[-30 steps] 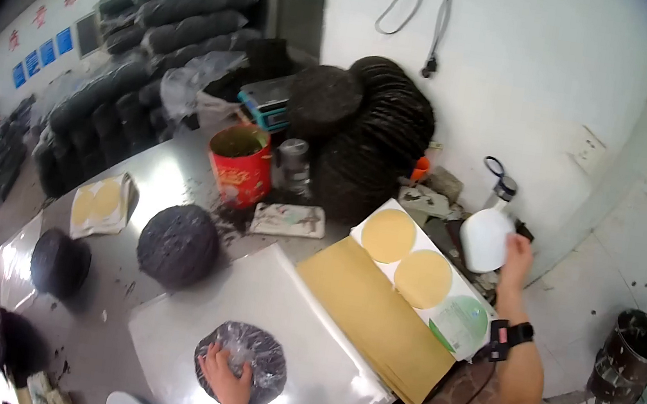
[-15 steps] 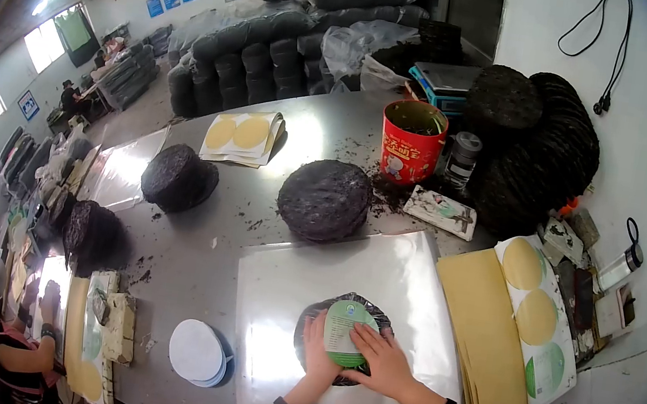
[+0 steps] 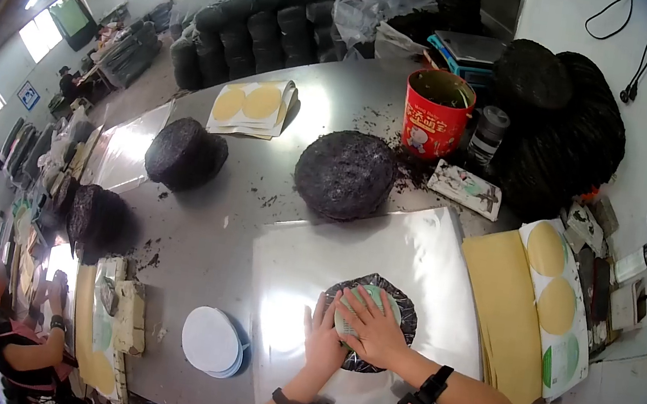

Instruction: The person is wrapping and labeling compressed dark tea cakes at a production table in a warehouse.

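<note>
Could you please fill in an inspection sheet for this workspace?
Surface: metal table with dark crumbs scattered on it; shiny sheet towards the front.
Job's things: plastic-wrapped dark disc on the sheet; green round label on top, partly hidden.
Clutter: red tin, lidded jar and stained white block near the crumbs.
Hands: left hand at the label's left edge; right hand laid over it.
Cables: black cable hanging on the white wall.
Surroundings: co-worker at the left; stacked dark bundles behind the table.
</note>
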A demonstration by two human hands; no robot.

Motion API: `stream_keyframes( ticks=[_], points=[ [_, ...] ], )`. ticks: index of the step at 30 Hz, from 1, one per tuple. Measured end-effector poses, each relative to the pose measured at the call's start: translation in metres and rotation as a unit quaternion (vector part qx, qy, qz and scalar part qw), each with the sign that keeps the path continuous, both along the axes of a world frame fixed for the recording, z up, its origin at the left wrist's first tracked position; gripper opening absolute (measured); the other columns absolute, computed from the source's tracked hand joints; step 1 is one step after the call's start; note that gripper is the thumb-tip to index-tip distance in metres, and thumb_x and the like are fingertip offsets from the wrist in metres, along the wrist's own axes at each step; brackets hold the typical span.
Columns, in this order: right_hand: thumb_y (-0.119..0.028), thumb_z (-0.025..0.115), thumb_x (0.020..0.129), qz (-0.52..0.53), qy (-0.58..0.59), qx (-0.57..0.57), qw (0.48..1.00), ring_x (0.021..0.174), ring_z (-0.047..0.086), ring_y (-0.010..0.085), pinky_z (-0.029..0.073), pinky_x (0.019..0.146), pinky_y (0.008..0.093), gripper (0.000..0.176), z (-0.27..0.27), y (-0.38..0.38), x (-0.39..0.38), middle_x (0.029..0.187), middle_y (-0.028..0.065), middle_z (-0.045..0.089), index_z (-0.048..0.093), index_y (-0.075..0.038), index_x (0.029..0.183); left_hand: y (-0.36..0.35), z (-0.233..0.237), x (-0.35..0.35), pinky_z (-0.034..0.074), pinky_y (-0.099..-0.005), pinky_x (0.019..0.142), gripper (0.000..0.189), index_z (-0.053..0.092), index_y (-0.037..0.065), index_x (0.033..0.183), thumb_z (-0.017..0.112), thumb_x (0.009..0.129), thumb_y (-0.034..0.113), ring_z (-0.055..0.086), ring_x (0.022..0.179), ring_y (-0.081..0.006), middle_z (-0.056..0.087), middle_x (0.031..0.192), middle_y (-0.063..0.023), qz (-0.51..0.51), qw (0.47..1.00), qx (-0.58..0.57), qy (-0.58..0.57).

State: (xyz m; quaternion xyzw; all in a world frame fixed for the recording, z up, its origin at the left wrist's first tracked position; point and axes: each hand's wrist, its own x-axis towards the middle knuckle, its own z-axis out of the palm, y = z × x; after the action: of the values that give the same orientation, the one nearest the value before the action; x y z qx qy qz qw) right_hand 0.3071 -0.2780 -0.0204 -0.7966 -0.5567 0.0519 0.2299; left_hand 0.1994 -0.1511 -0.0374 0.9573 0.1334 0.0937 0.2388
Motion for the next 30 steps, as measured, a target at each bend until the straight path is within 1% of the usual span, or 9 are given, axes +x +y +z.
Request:
stream_keyframes(
  ticks=[2,5,9,17,20,24,26,28,30],
  points=[
    [-0.048,0.049,0.099,-0.006,-0.008,-0.016,1.000,0.151,0.021,0.0359,0.011,0.119,0.0631,0.066,-0.001,0.000,-0.004,0.164,0.0103,0.025,0.034,-0.019,0.156,0.011,0.002,0.002,0.013,-0.0608,0.121,0.068,0.053,0.002,0.140,0.072,0.076,0.013,0.020,0.151,-0.0378,0.030,0.162,-0.0095,-0.022,0.998,-0.067,0.000],
    [-0.049,0.051,0.098,-0.002,-0.033,-0.025,0.999,0.150,0.024,0.0352,0.013,0.119,0.0639,0.065,0.003,0.003,-0.005,0.163,0.0098,0.028,0.037,-0.019,0.154,0.050,-0.010,-0.013,0.011,-0.0511,0.123,0.072,0.041,0.006,0.151,0.067,0.086,0.024,0.021,0.152,-0.0363,0.031,0.161,-0.0144,-0.020,0.866,-0.492,-0.093],
    [-0.044,0.056,0.093,-0.016,-0.072,-0.051,0.996,0.145,0.031,0.0350,0.020,0.116,0.0634,0.064,0.004,0.012,-0.008,0.157,0.0124,0.038,0.045,-0.014,0.148,-0.006,0.011,0.000,0.017,-0.0523,0.121,0.078,0.024,0.001,0.156,0.058,0.096,0.037,0.028,0.148,-0.0384,0.030,0.158,-0.0268,-0.002,0.998,-0.038,-0.042],
    [-0.045,0.054,0.098,-0.119,0.167,0.116,0.972,0.148,0.026,0.0358,0.015,0.122,0.0517,0.065,0.013,-0.030,-0.020,0.157,0.0194,0.033,0.040,-0.009,0.151,0.002,0.016,-0.048,0.006,-0.0591,0.120,0.062,0.041,-0.001,0.146,0.056,0.099,0.037,0.020,0.150,-0.0435,0.032,0.159,-0.0211,0.167,0.983,-0.063,-0.027],
    [-0.056,0.040,0.103,-0.133,0.588,0.249,0.758,0.149,0.025,0.0320,0.017,0.122,0.0467,0.069,0.031,-0.039,-0.021,0.159,0.0177,0.033,0.036,-0.009,0.153,0.007,0.050,-0.051,0.001,-0.0555,0.121,0.054,0.049,0.007,0.143,0.048,0.103,0.042,0.022,0.151,-0.0386,0.034,0.160,-0.0167,0.036,0.936,-0.339,-0.093],
    [-0.068,0.026,0.101,-0.079,0.854,0.267,0.439,0.136,0.047,0.0281,0.038,0.114,0.0444,0.081,0.064,-0.086,-0.002,0.150,0.0157,0.046,0.035,-0.006,0.152,-0.031,0.110,-0.029,0.008,-0.0602,0.120,0.054,0.046,0.012,0.149,0.055,0.100,0.034,0.022,0.150,-0.0389,0.026,0.163,-0.0160,-0.118,0.970,-0.145,-0.153],
    [-0.060,0.035,0.104,-0.180,0.799,0.226,0.527,0.125,0.056,0.0247,0.046,0.106,0.0392,0.073,0.048,-0.106,0.003,0.142,0.0138,0.054,0.039,-0.003,0.149,-0.045,0.036,-0.026,0.013,-0.0642,0.118,0.064,0.044,0.023,0.151,0.065,0.093,0.041,0.020,0.150,-0.0416,0.025,0.163,-0.0154,-0.150,0.984,-0.094,0.017],
    [-0.012,0.064,0.098,-0.213,0.645,0.144,0.720,0.114,0.059,0.0174,0.049,0.097,0.0313,0.047,0.010,-0.116,0.000,0.125,0.0113,0.062,0.047,0.002,0.140,-0.051,0.035,-0.037,0.013,-0.0680,0.116,0.064,0.044,0.027,0.151,0.065,0.093,0.043,0.020,0.151,-0.0391,0.025,0.163,-0.0137,-0.154,0.988,0.021,0.002],
    [-0.003,0.065,0.094,-0.239,0.643,0.146,0.713,0.108,0.062,0.0173,0.052,0.093,0.0309,0.044,0.011,-0.111,-0.005,0.119,0.0109,0.065,0.050,0.003,0.135,-0.033,0.066,-0.050,0.007,-0.0695,0.116,0.060,0.049,0.028,0.147,0.068,0.091,0.039,0.019,0.151,-0.0388,0.029,0.162,-0.0112,-0.057,0.998,-0.008,0.011]
  ],
)
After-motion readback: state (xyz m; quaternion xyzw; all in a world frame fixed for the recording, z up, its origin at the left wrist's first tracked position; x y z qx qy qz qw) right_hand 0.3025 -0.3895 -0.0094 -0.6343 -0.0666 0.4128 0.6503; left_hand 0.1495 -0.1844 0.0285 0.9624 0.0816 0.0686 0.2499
